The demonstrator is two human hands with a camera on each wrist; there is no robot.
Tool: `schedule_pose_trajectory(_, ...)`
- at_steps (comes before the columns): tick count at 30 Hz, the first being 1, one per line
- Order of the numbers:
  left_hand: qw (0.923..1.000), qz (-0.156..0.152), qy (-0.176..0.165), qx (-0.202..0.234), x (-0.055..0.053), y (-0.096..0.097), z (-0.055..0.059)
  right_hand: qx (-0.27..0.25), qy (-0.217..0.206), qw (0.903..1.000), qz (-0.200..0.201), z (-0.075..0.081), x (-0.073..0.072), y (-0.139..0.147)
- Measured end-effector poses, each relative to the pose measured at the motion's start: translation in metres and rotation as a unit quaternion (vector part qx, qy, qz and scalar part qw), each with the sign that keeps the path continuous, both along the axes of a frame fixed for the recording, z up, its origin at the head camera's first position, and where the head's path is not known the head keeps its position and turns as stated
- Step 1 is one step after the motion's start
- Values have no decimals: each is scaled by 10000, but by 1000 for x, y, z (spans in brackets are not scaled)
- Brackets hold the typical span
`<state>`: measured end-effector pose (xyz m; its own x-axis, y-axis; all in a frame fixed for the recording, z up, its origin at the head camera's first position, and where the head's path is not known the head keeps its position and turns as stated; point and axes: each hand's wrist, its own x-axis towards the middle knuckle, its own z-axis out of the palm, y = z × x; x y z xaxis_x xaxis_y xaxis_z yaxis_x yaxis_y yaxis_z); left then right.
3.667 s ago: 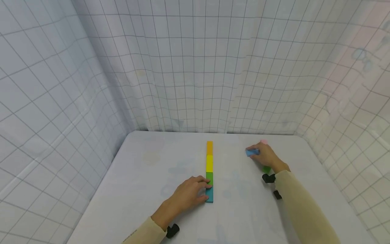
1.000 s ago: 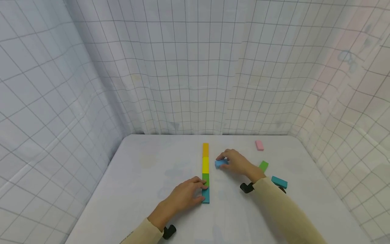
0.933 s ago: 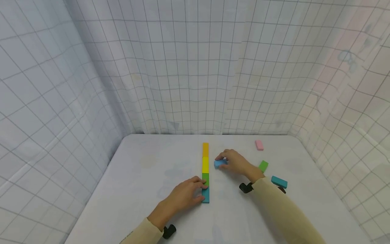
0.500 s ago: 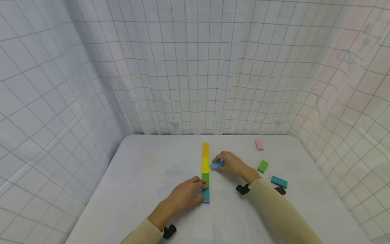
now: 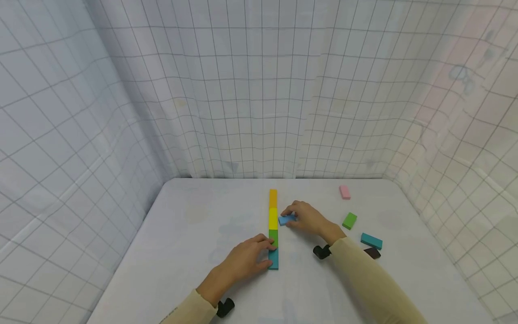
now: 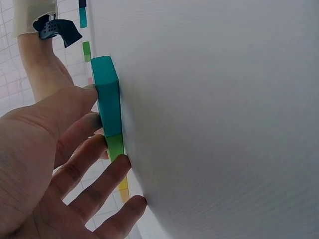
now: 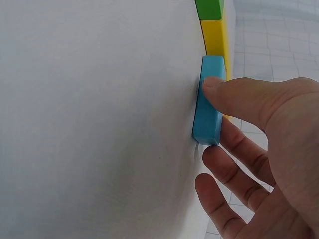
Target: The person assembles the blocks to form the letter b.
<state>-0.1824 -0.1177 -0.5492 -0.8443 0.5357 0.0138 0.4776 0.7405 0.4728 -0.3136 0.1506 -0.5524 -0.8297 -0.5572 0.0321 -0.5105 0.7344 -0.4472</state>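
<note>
A row of flat blocks runs away from me on the white table point(image 5: 202, 279): teal point(image 5: 274, 263), green point(image 5: 273, 236), yellow point(image 5: 273, 219) and orange point(image 5: 273, 198). My left hand point(image 5: 244, 258) rests on the row's near part. Its thumb touches the teal block's left side, and fingertips lie over where teal meets green. My right hand point(image 5: 309, 219) pinches a light blue block point(image 7: 208, 112) between thumb and fingers. That block lies crosswise just right of the yellow one, its left end close against it; fingers hide its right end.
Loose blocks lie on the right side: pink point(image 5: 345, 192), green point(image 5: 350, 221), teal point(image 5: 371, 241) and dark brown point(image 5: 372, 253), the last partly behind the right sleeve. White grid-patterned curtains point(image 5: 251, 90) surround the table's back and sides.
My right hand has carried the light blue block leftward from the table's right side to beside the yellow block, with a small final shift. My left hand stays on the row.
</note>
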Motion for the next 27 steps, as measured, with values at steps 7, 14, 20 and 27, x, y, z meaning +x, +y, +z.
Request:
schedule_pose_trajectory(7,10000,-8,-11,73,0,1,3,-15,11,10000,-6,1,1,-1)
schedule_pose_trajectory(14,9999,-34,33,108,2,1,3,-26,-7,10000,22,2,1,-1)
schedule_pose_trajectory(20,9999,-14,20,102,1,0,1,-42,-49,10000,45,3,1,-1)
schedule_pose_trajectory(27,10000,12,-26,62,1,0,0,7,37,9999,119,0,-2,-1)
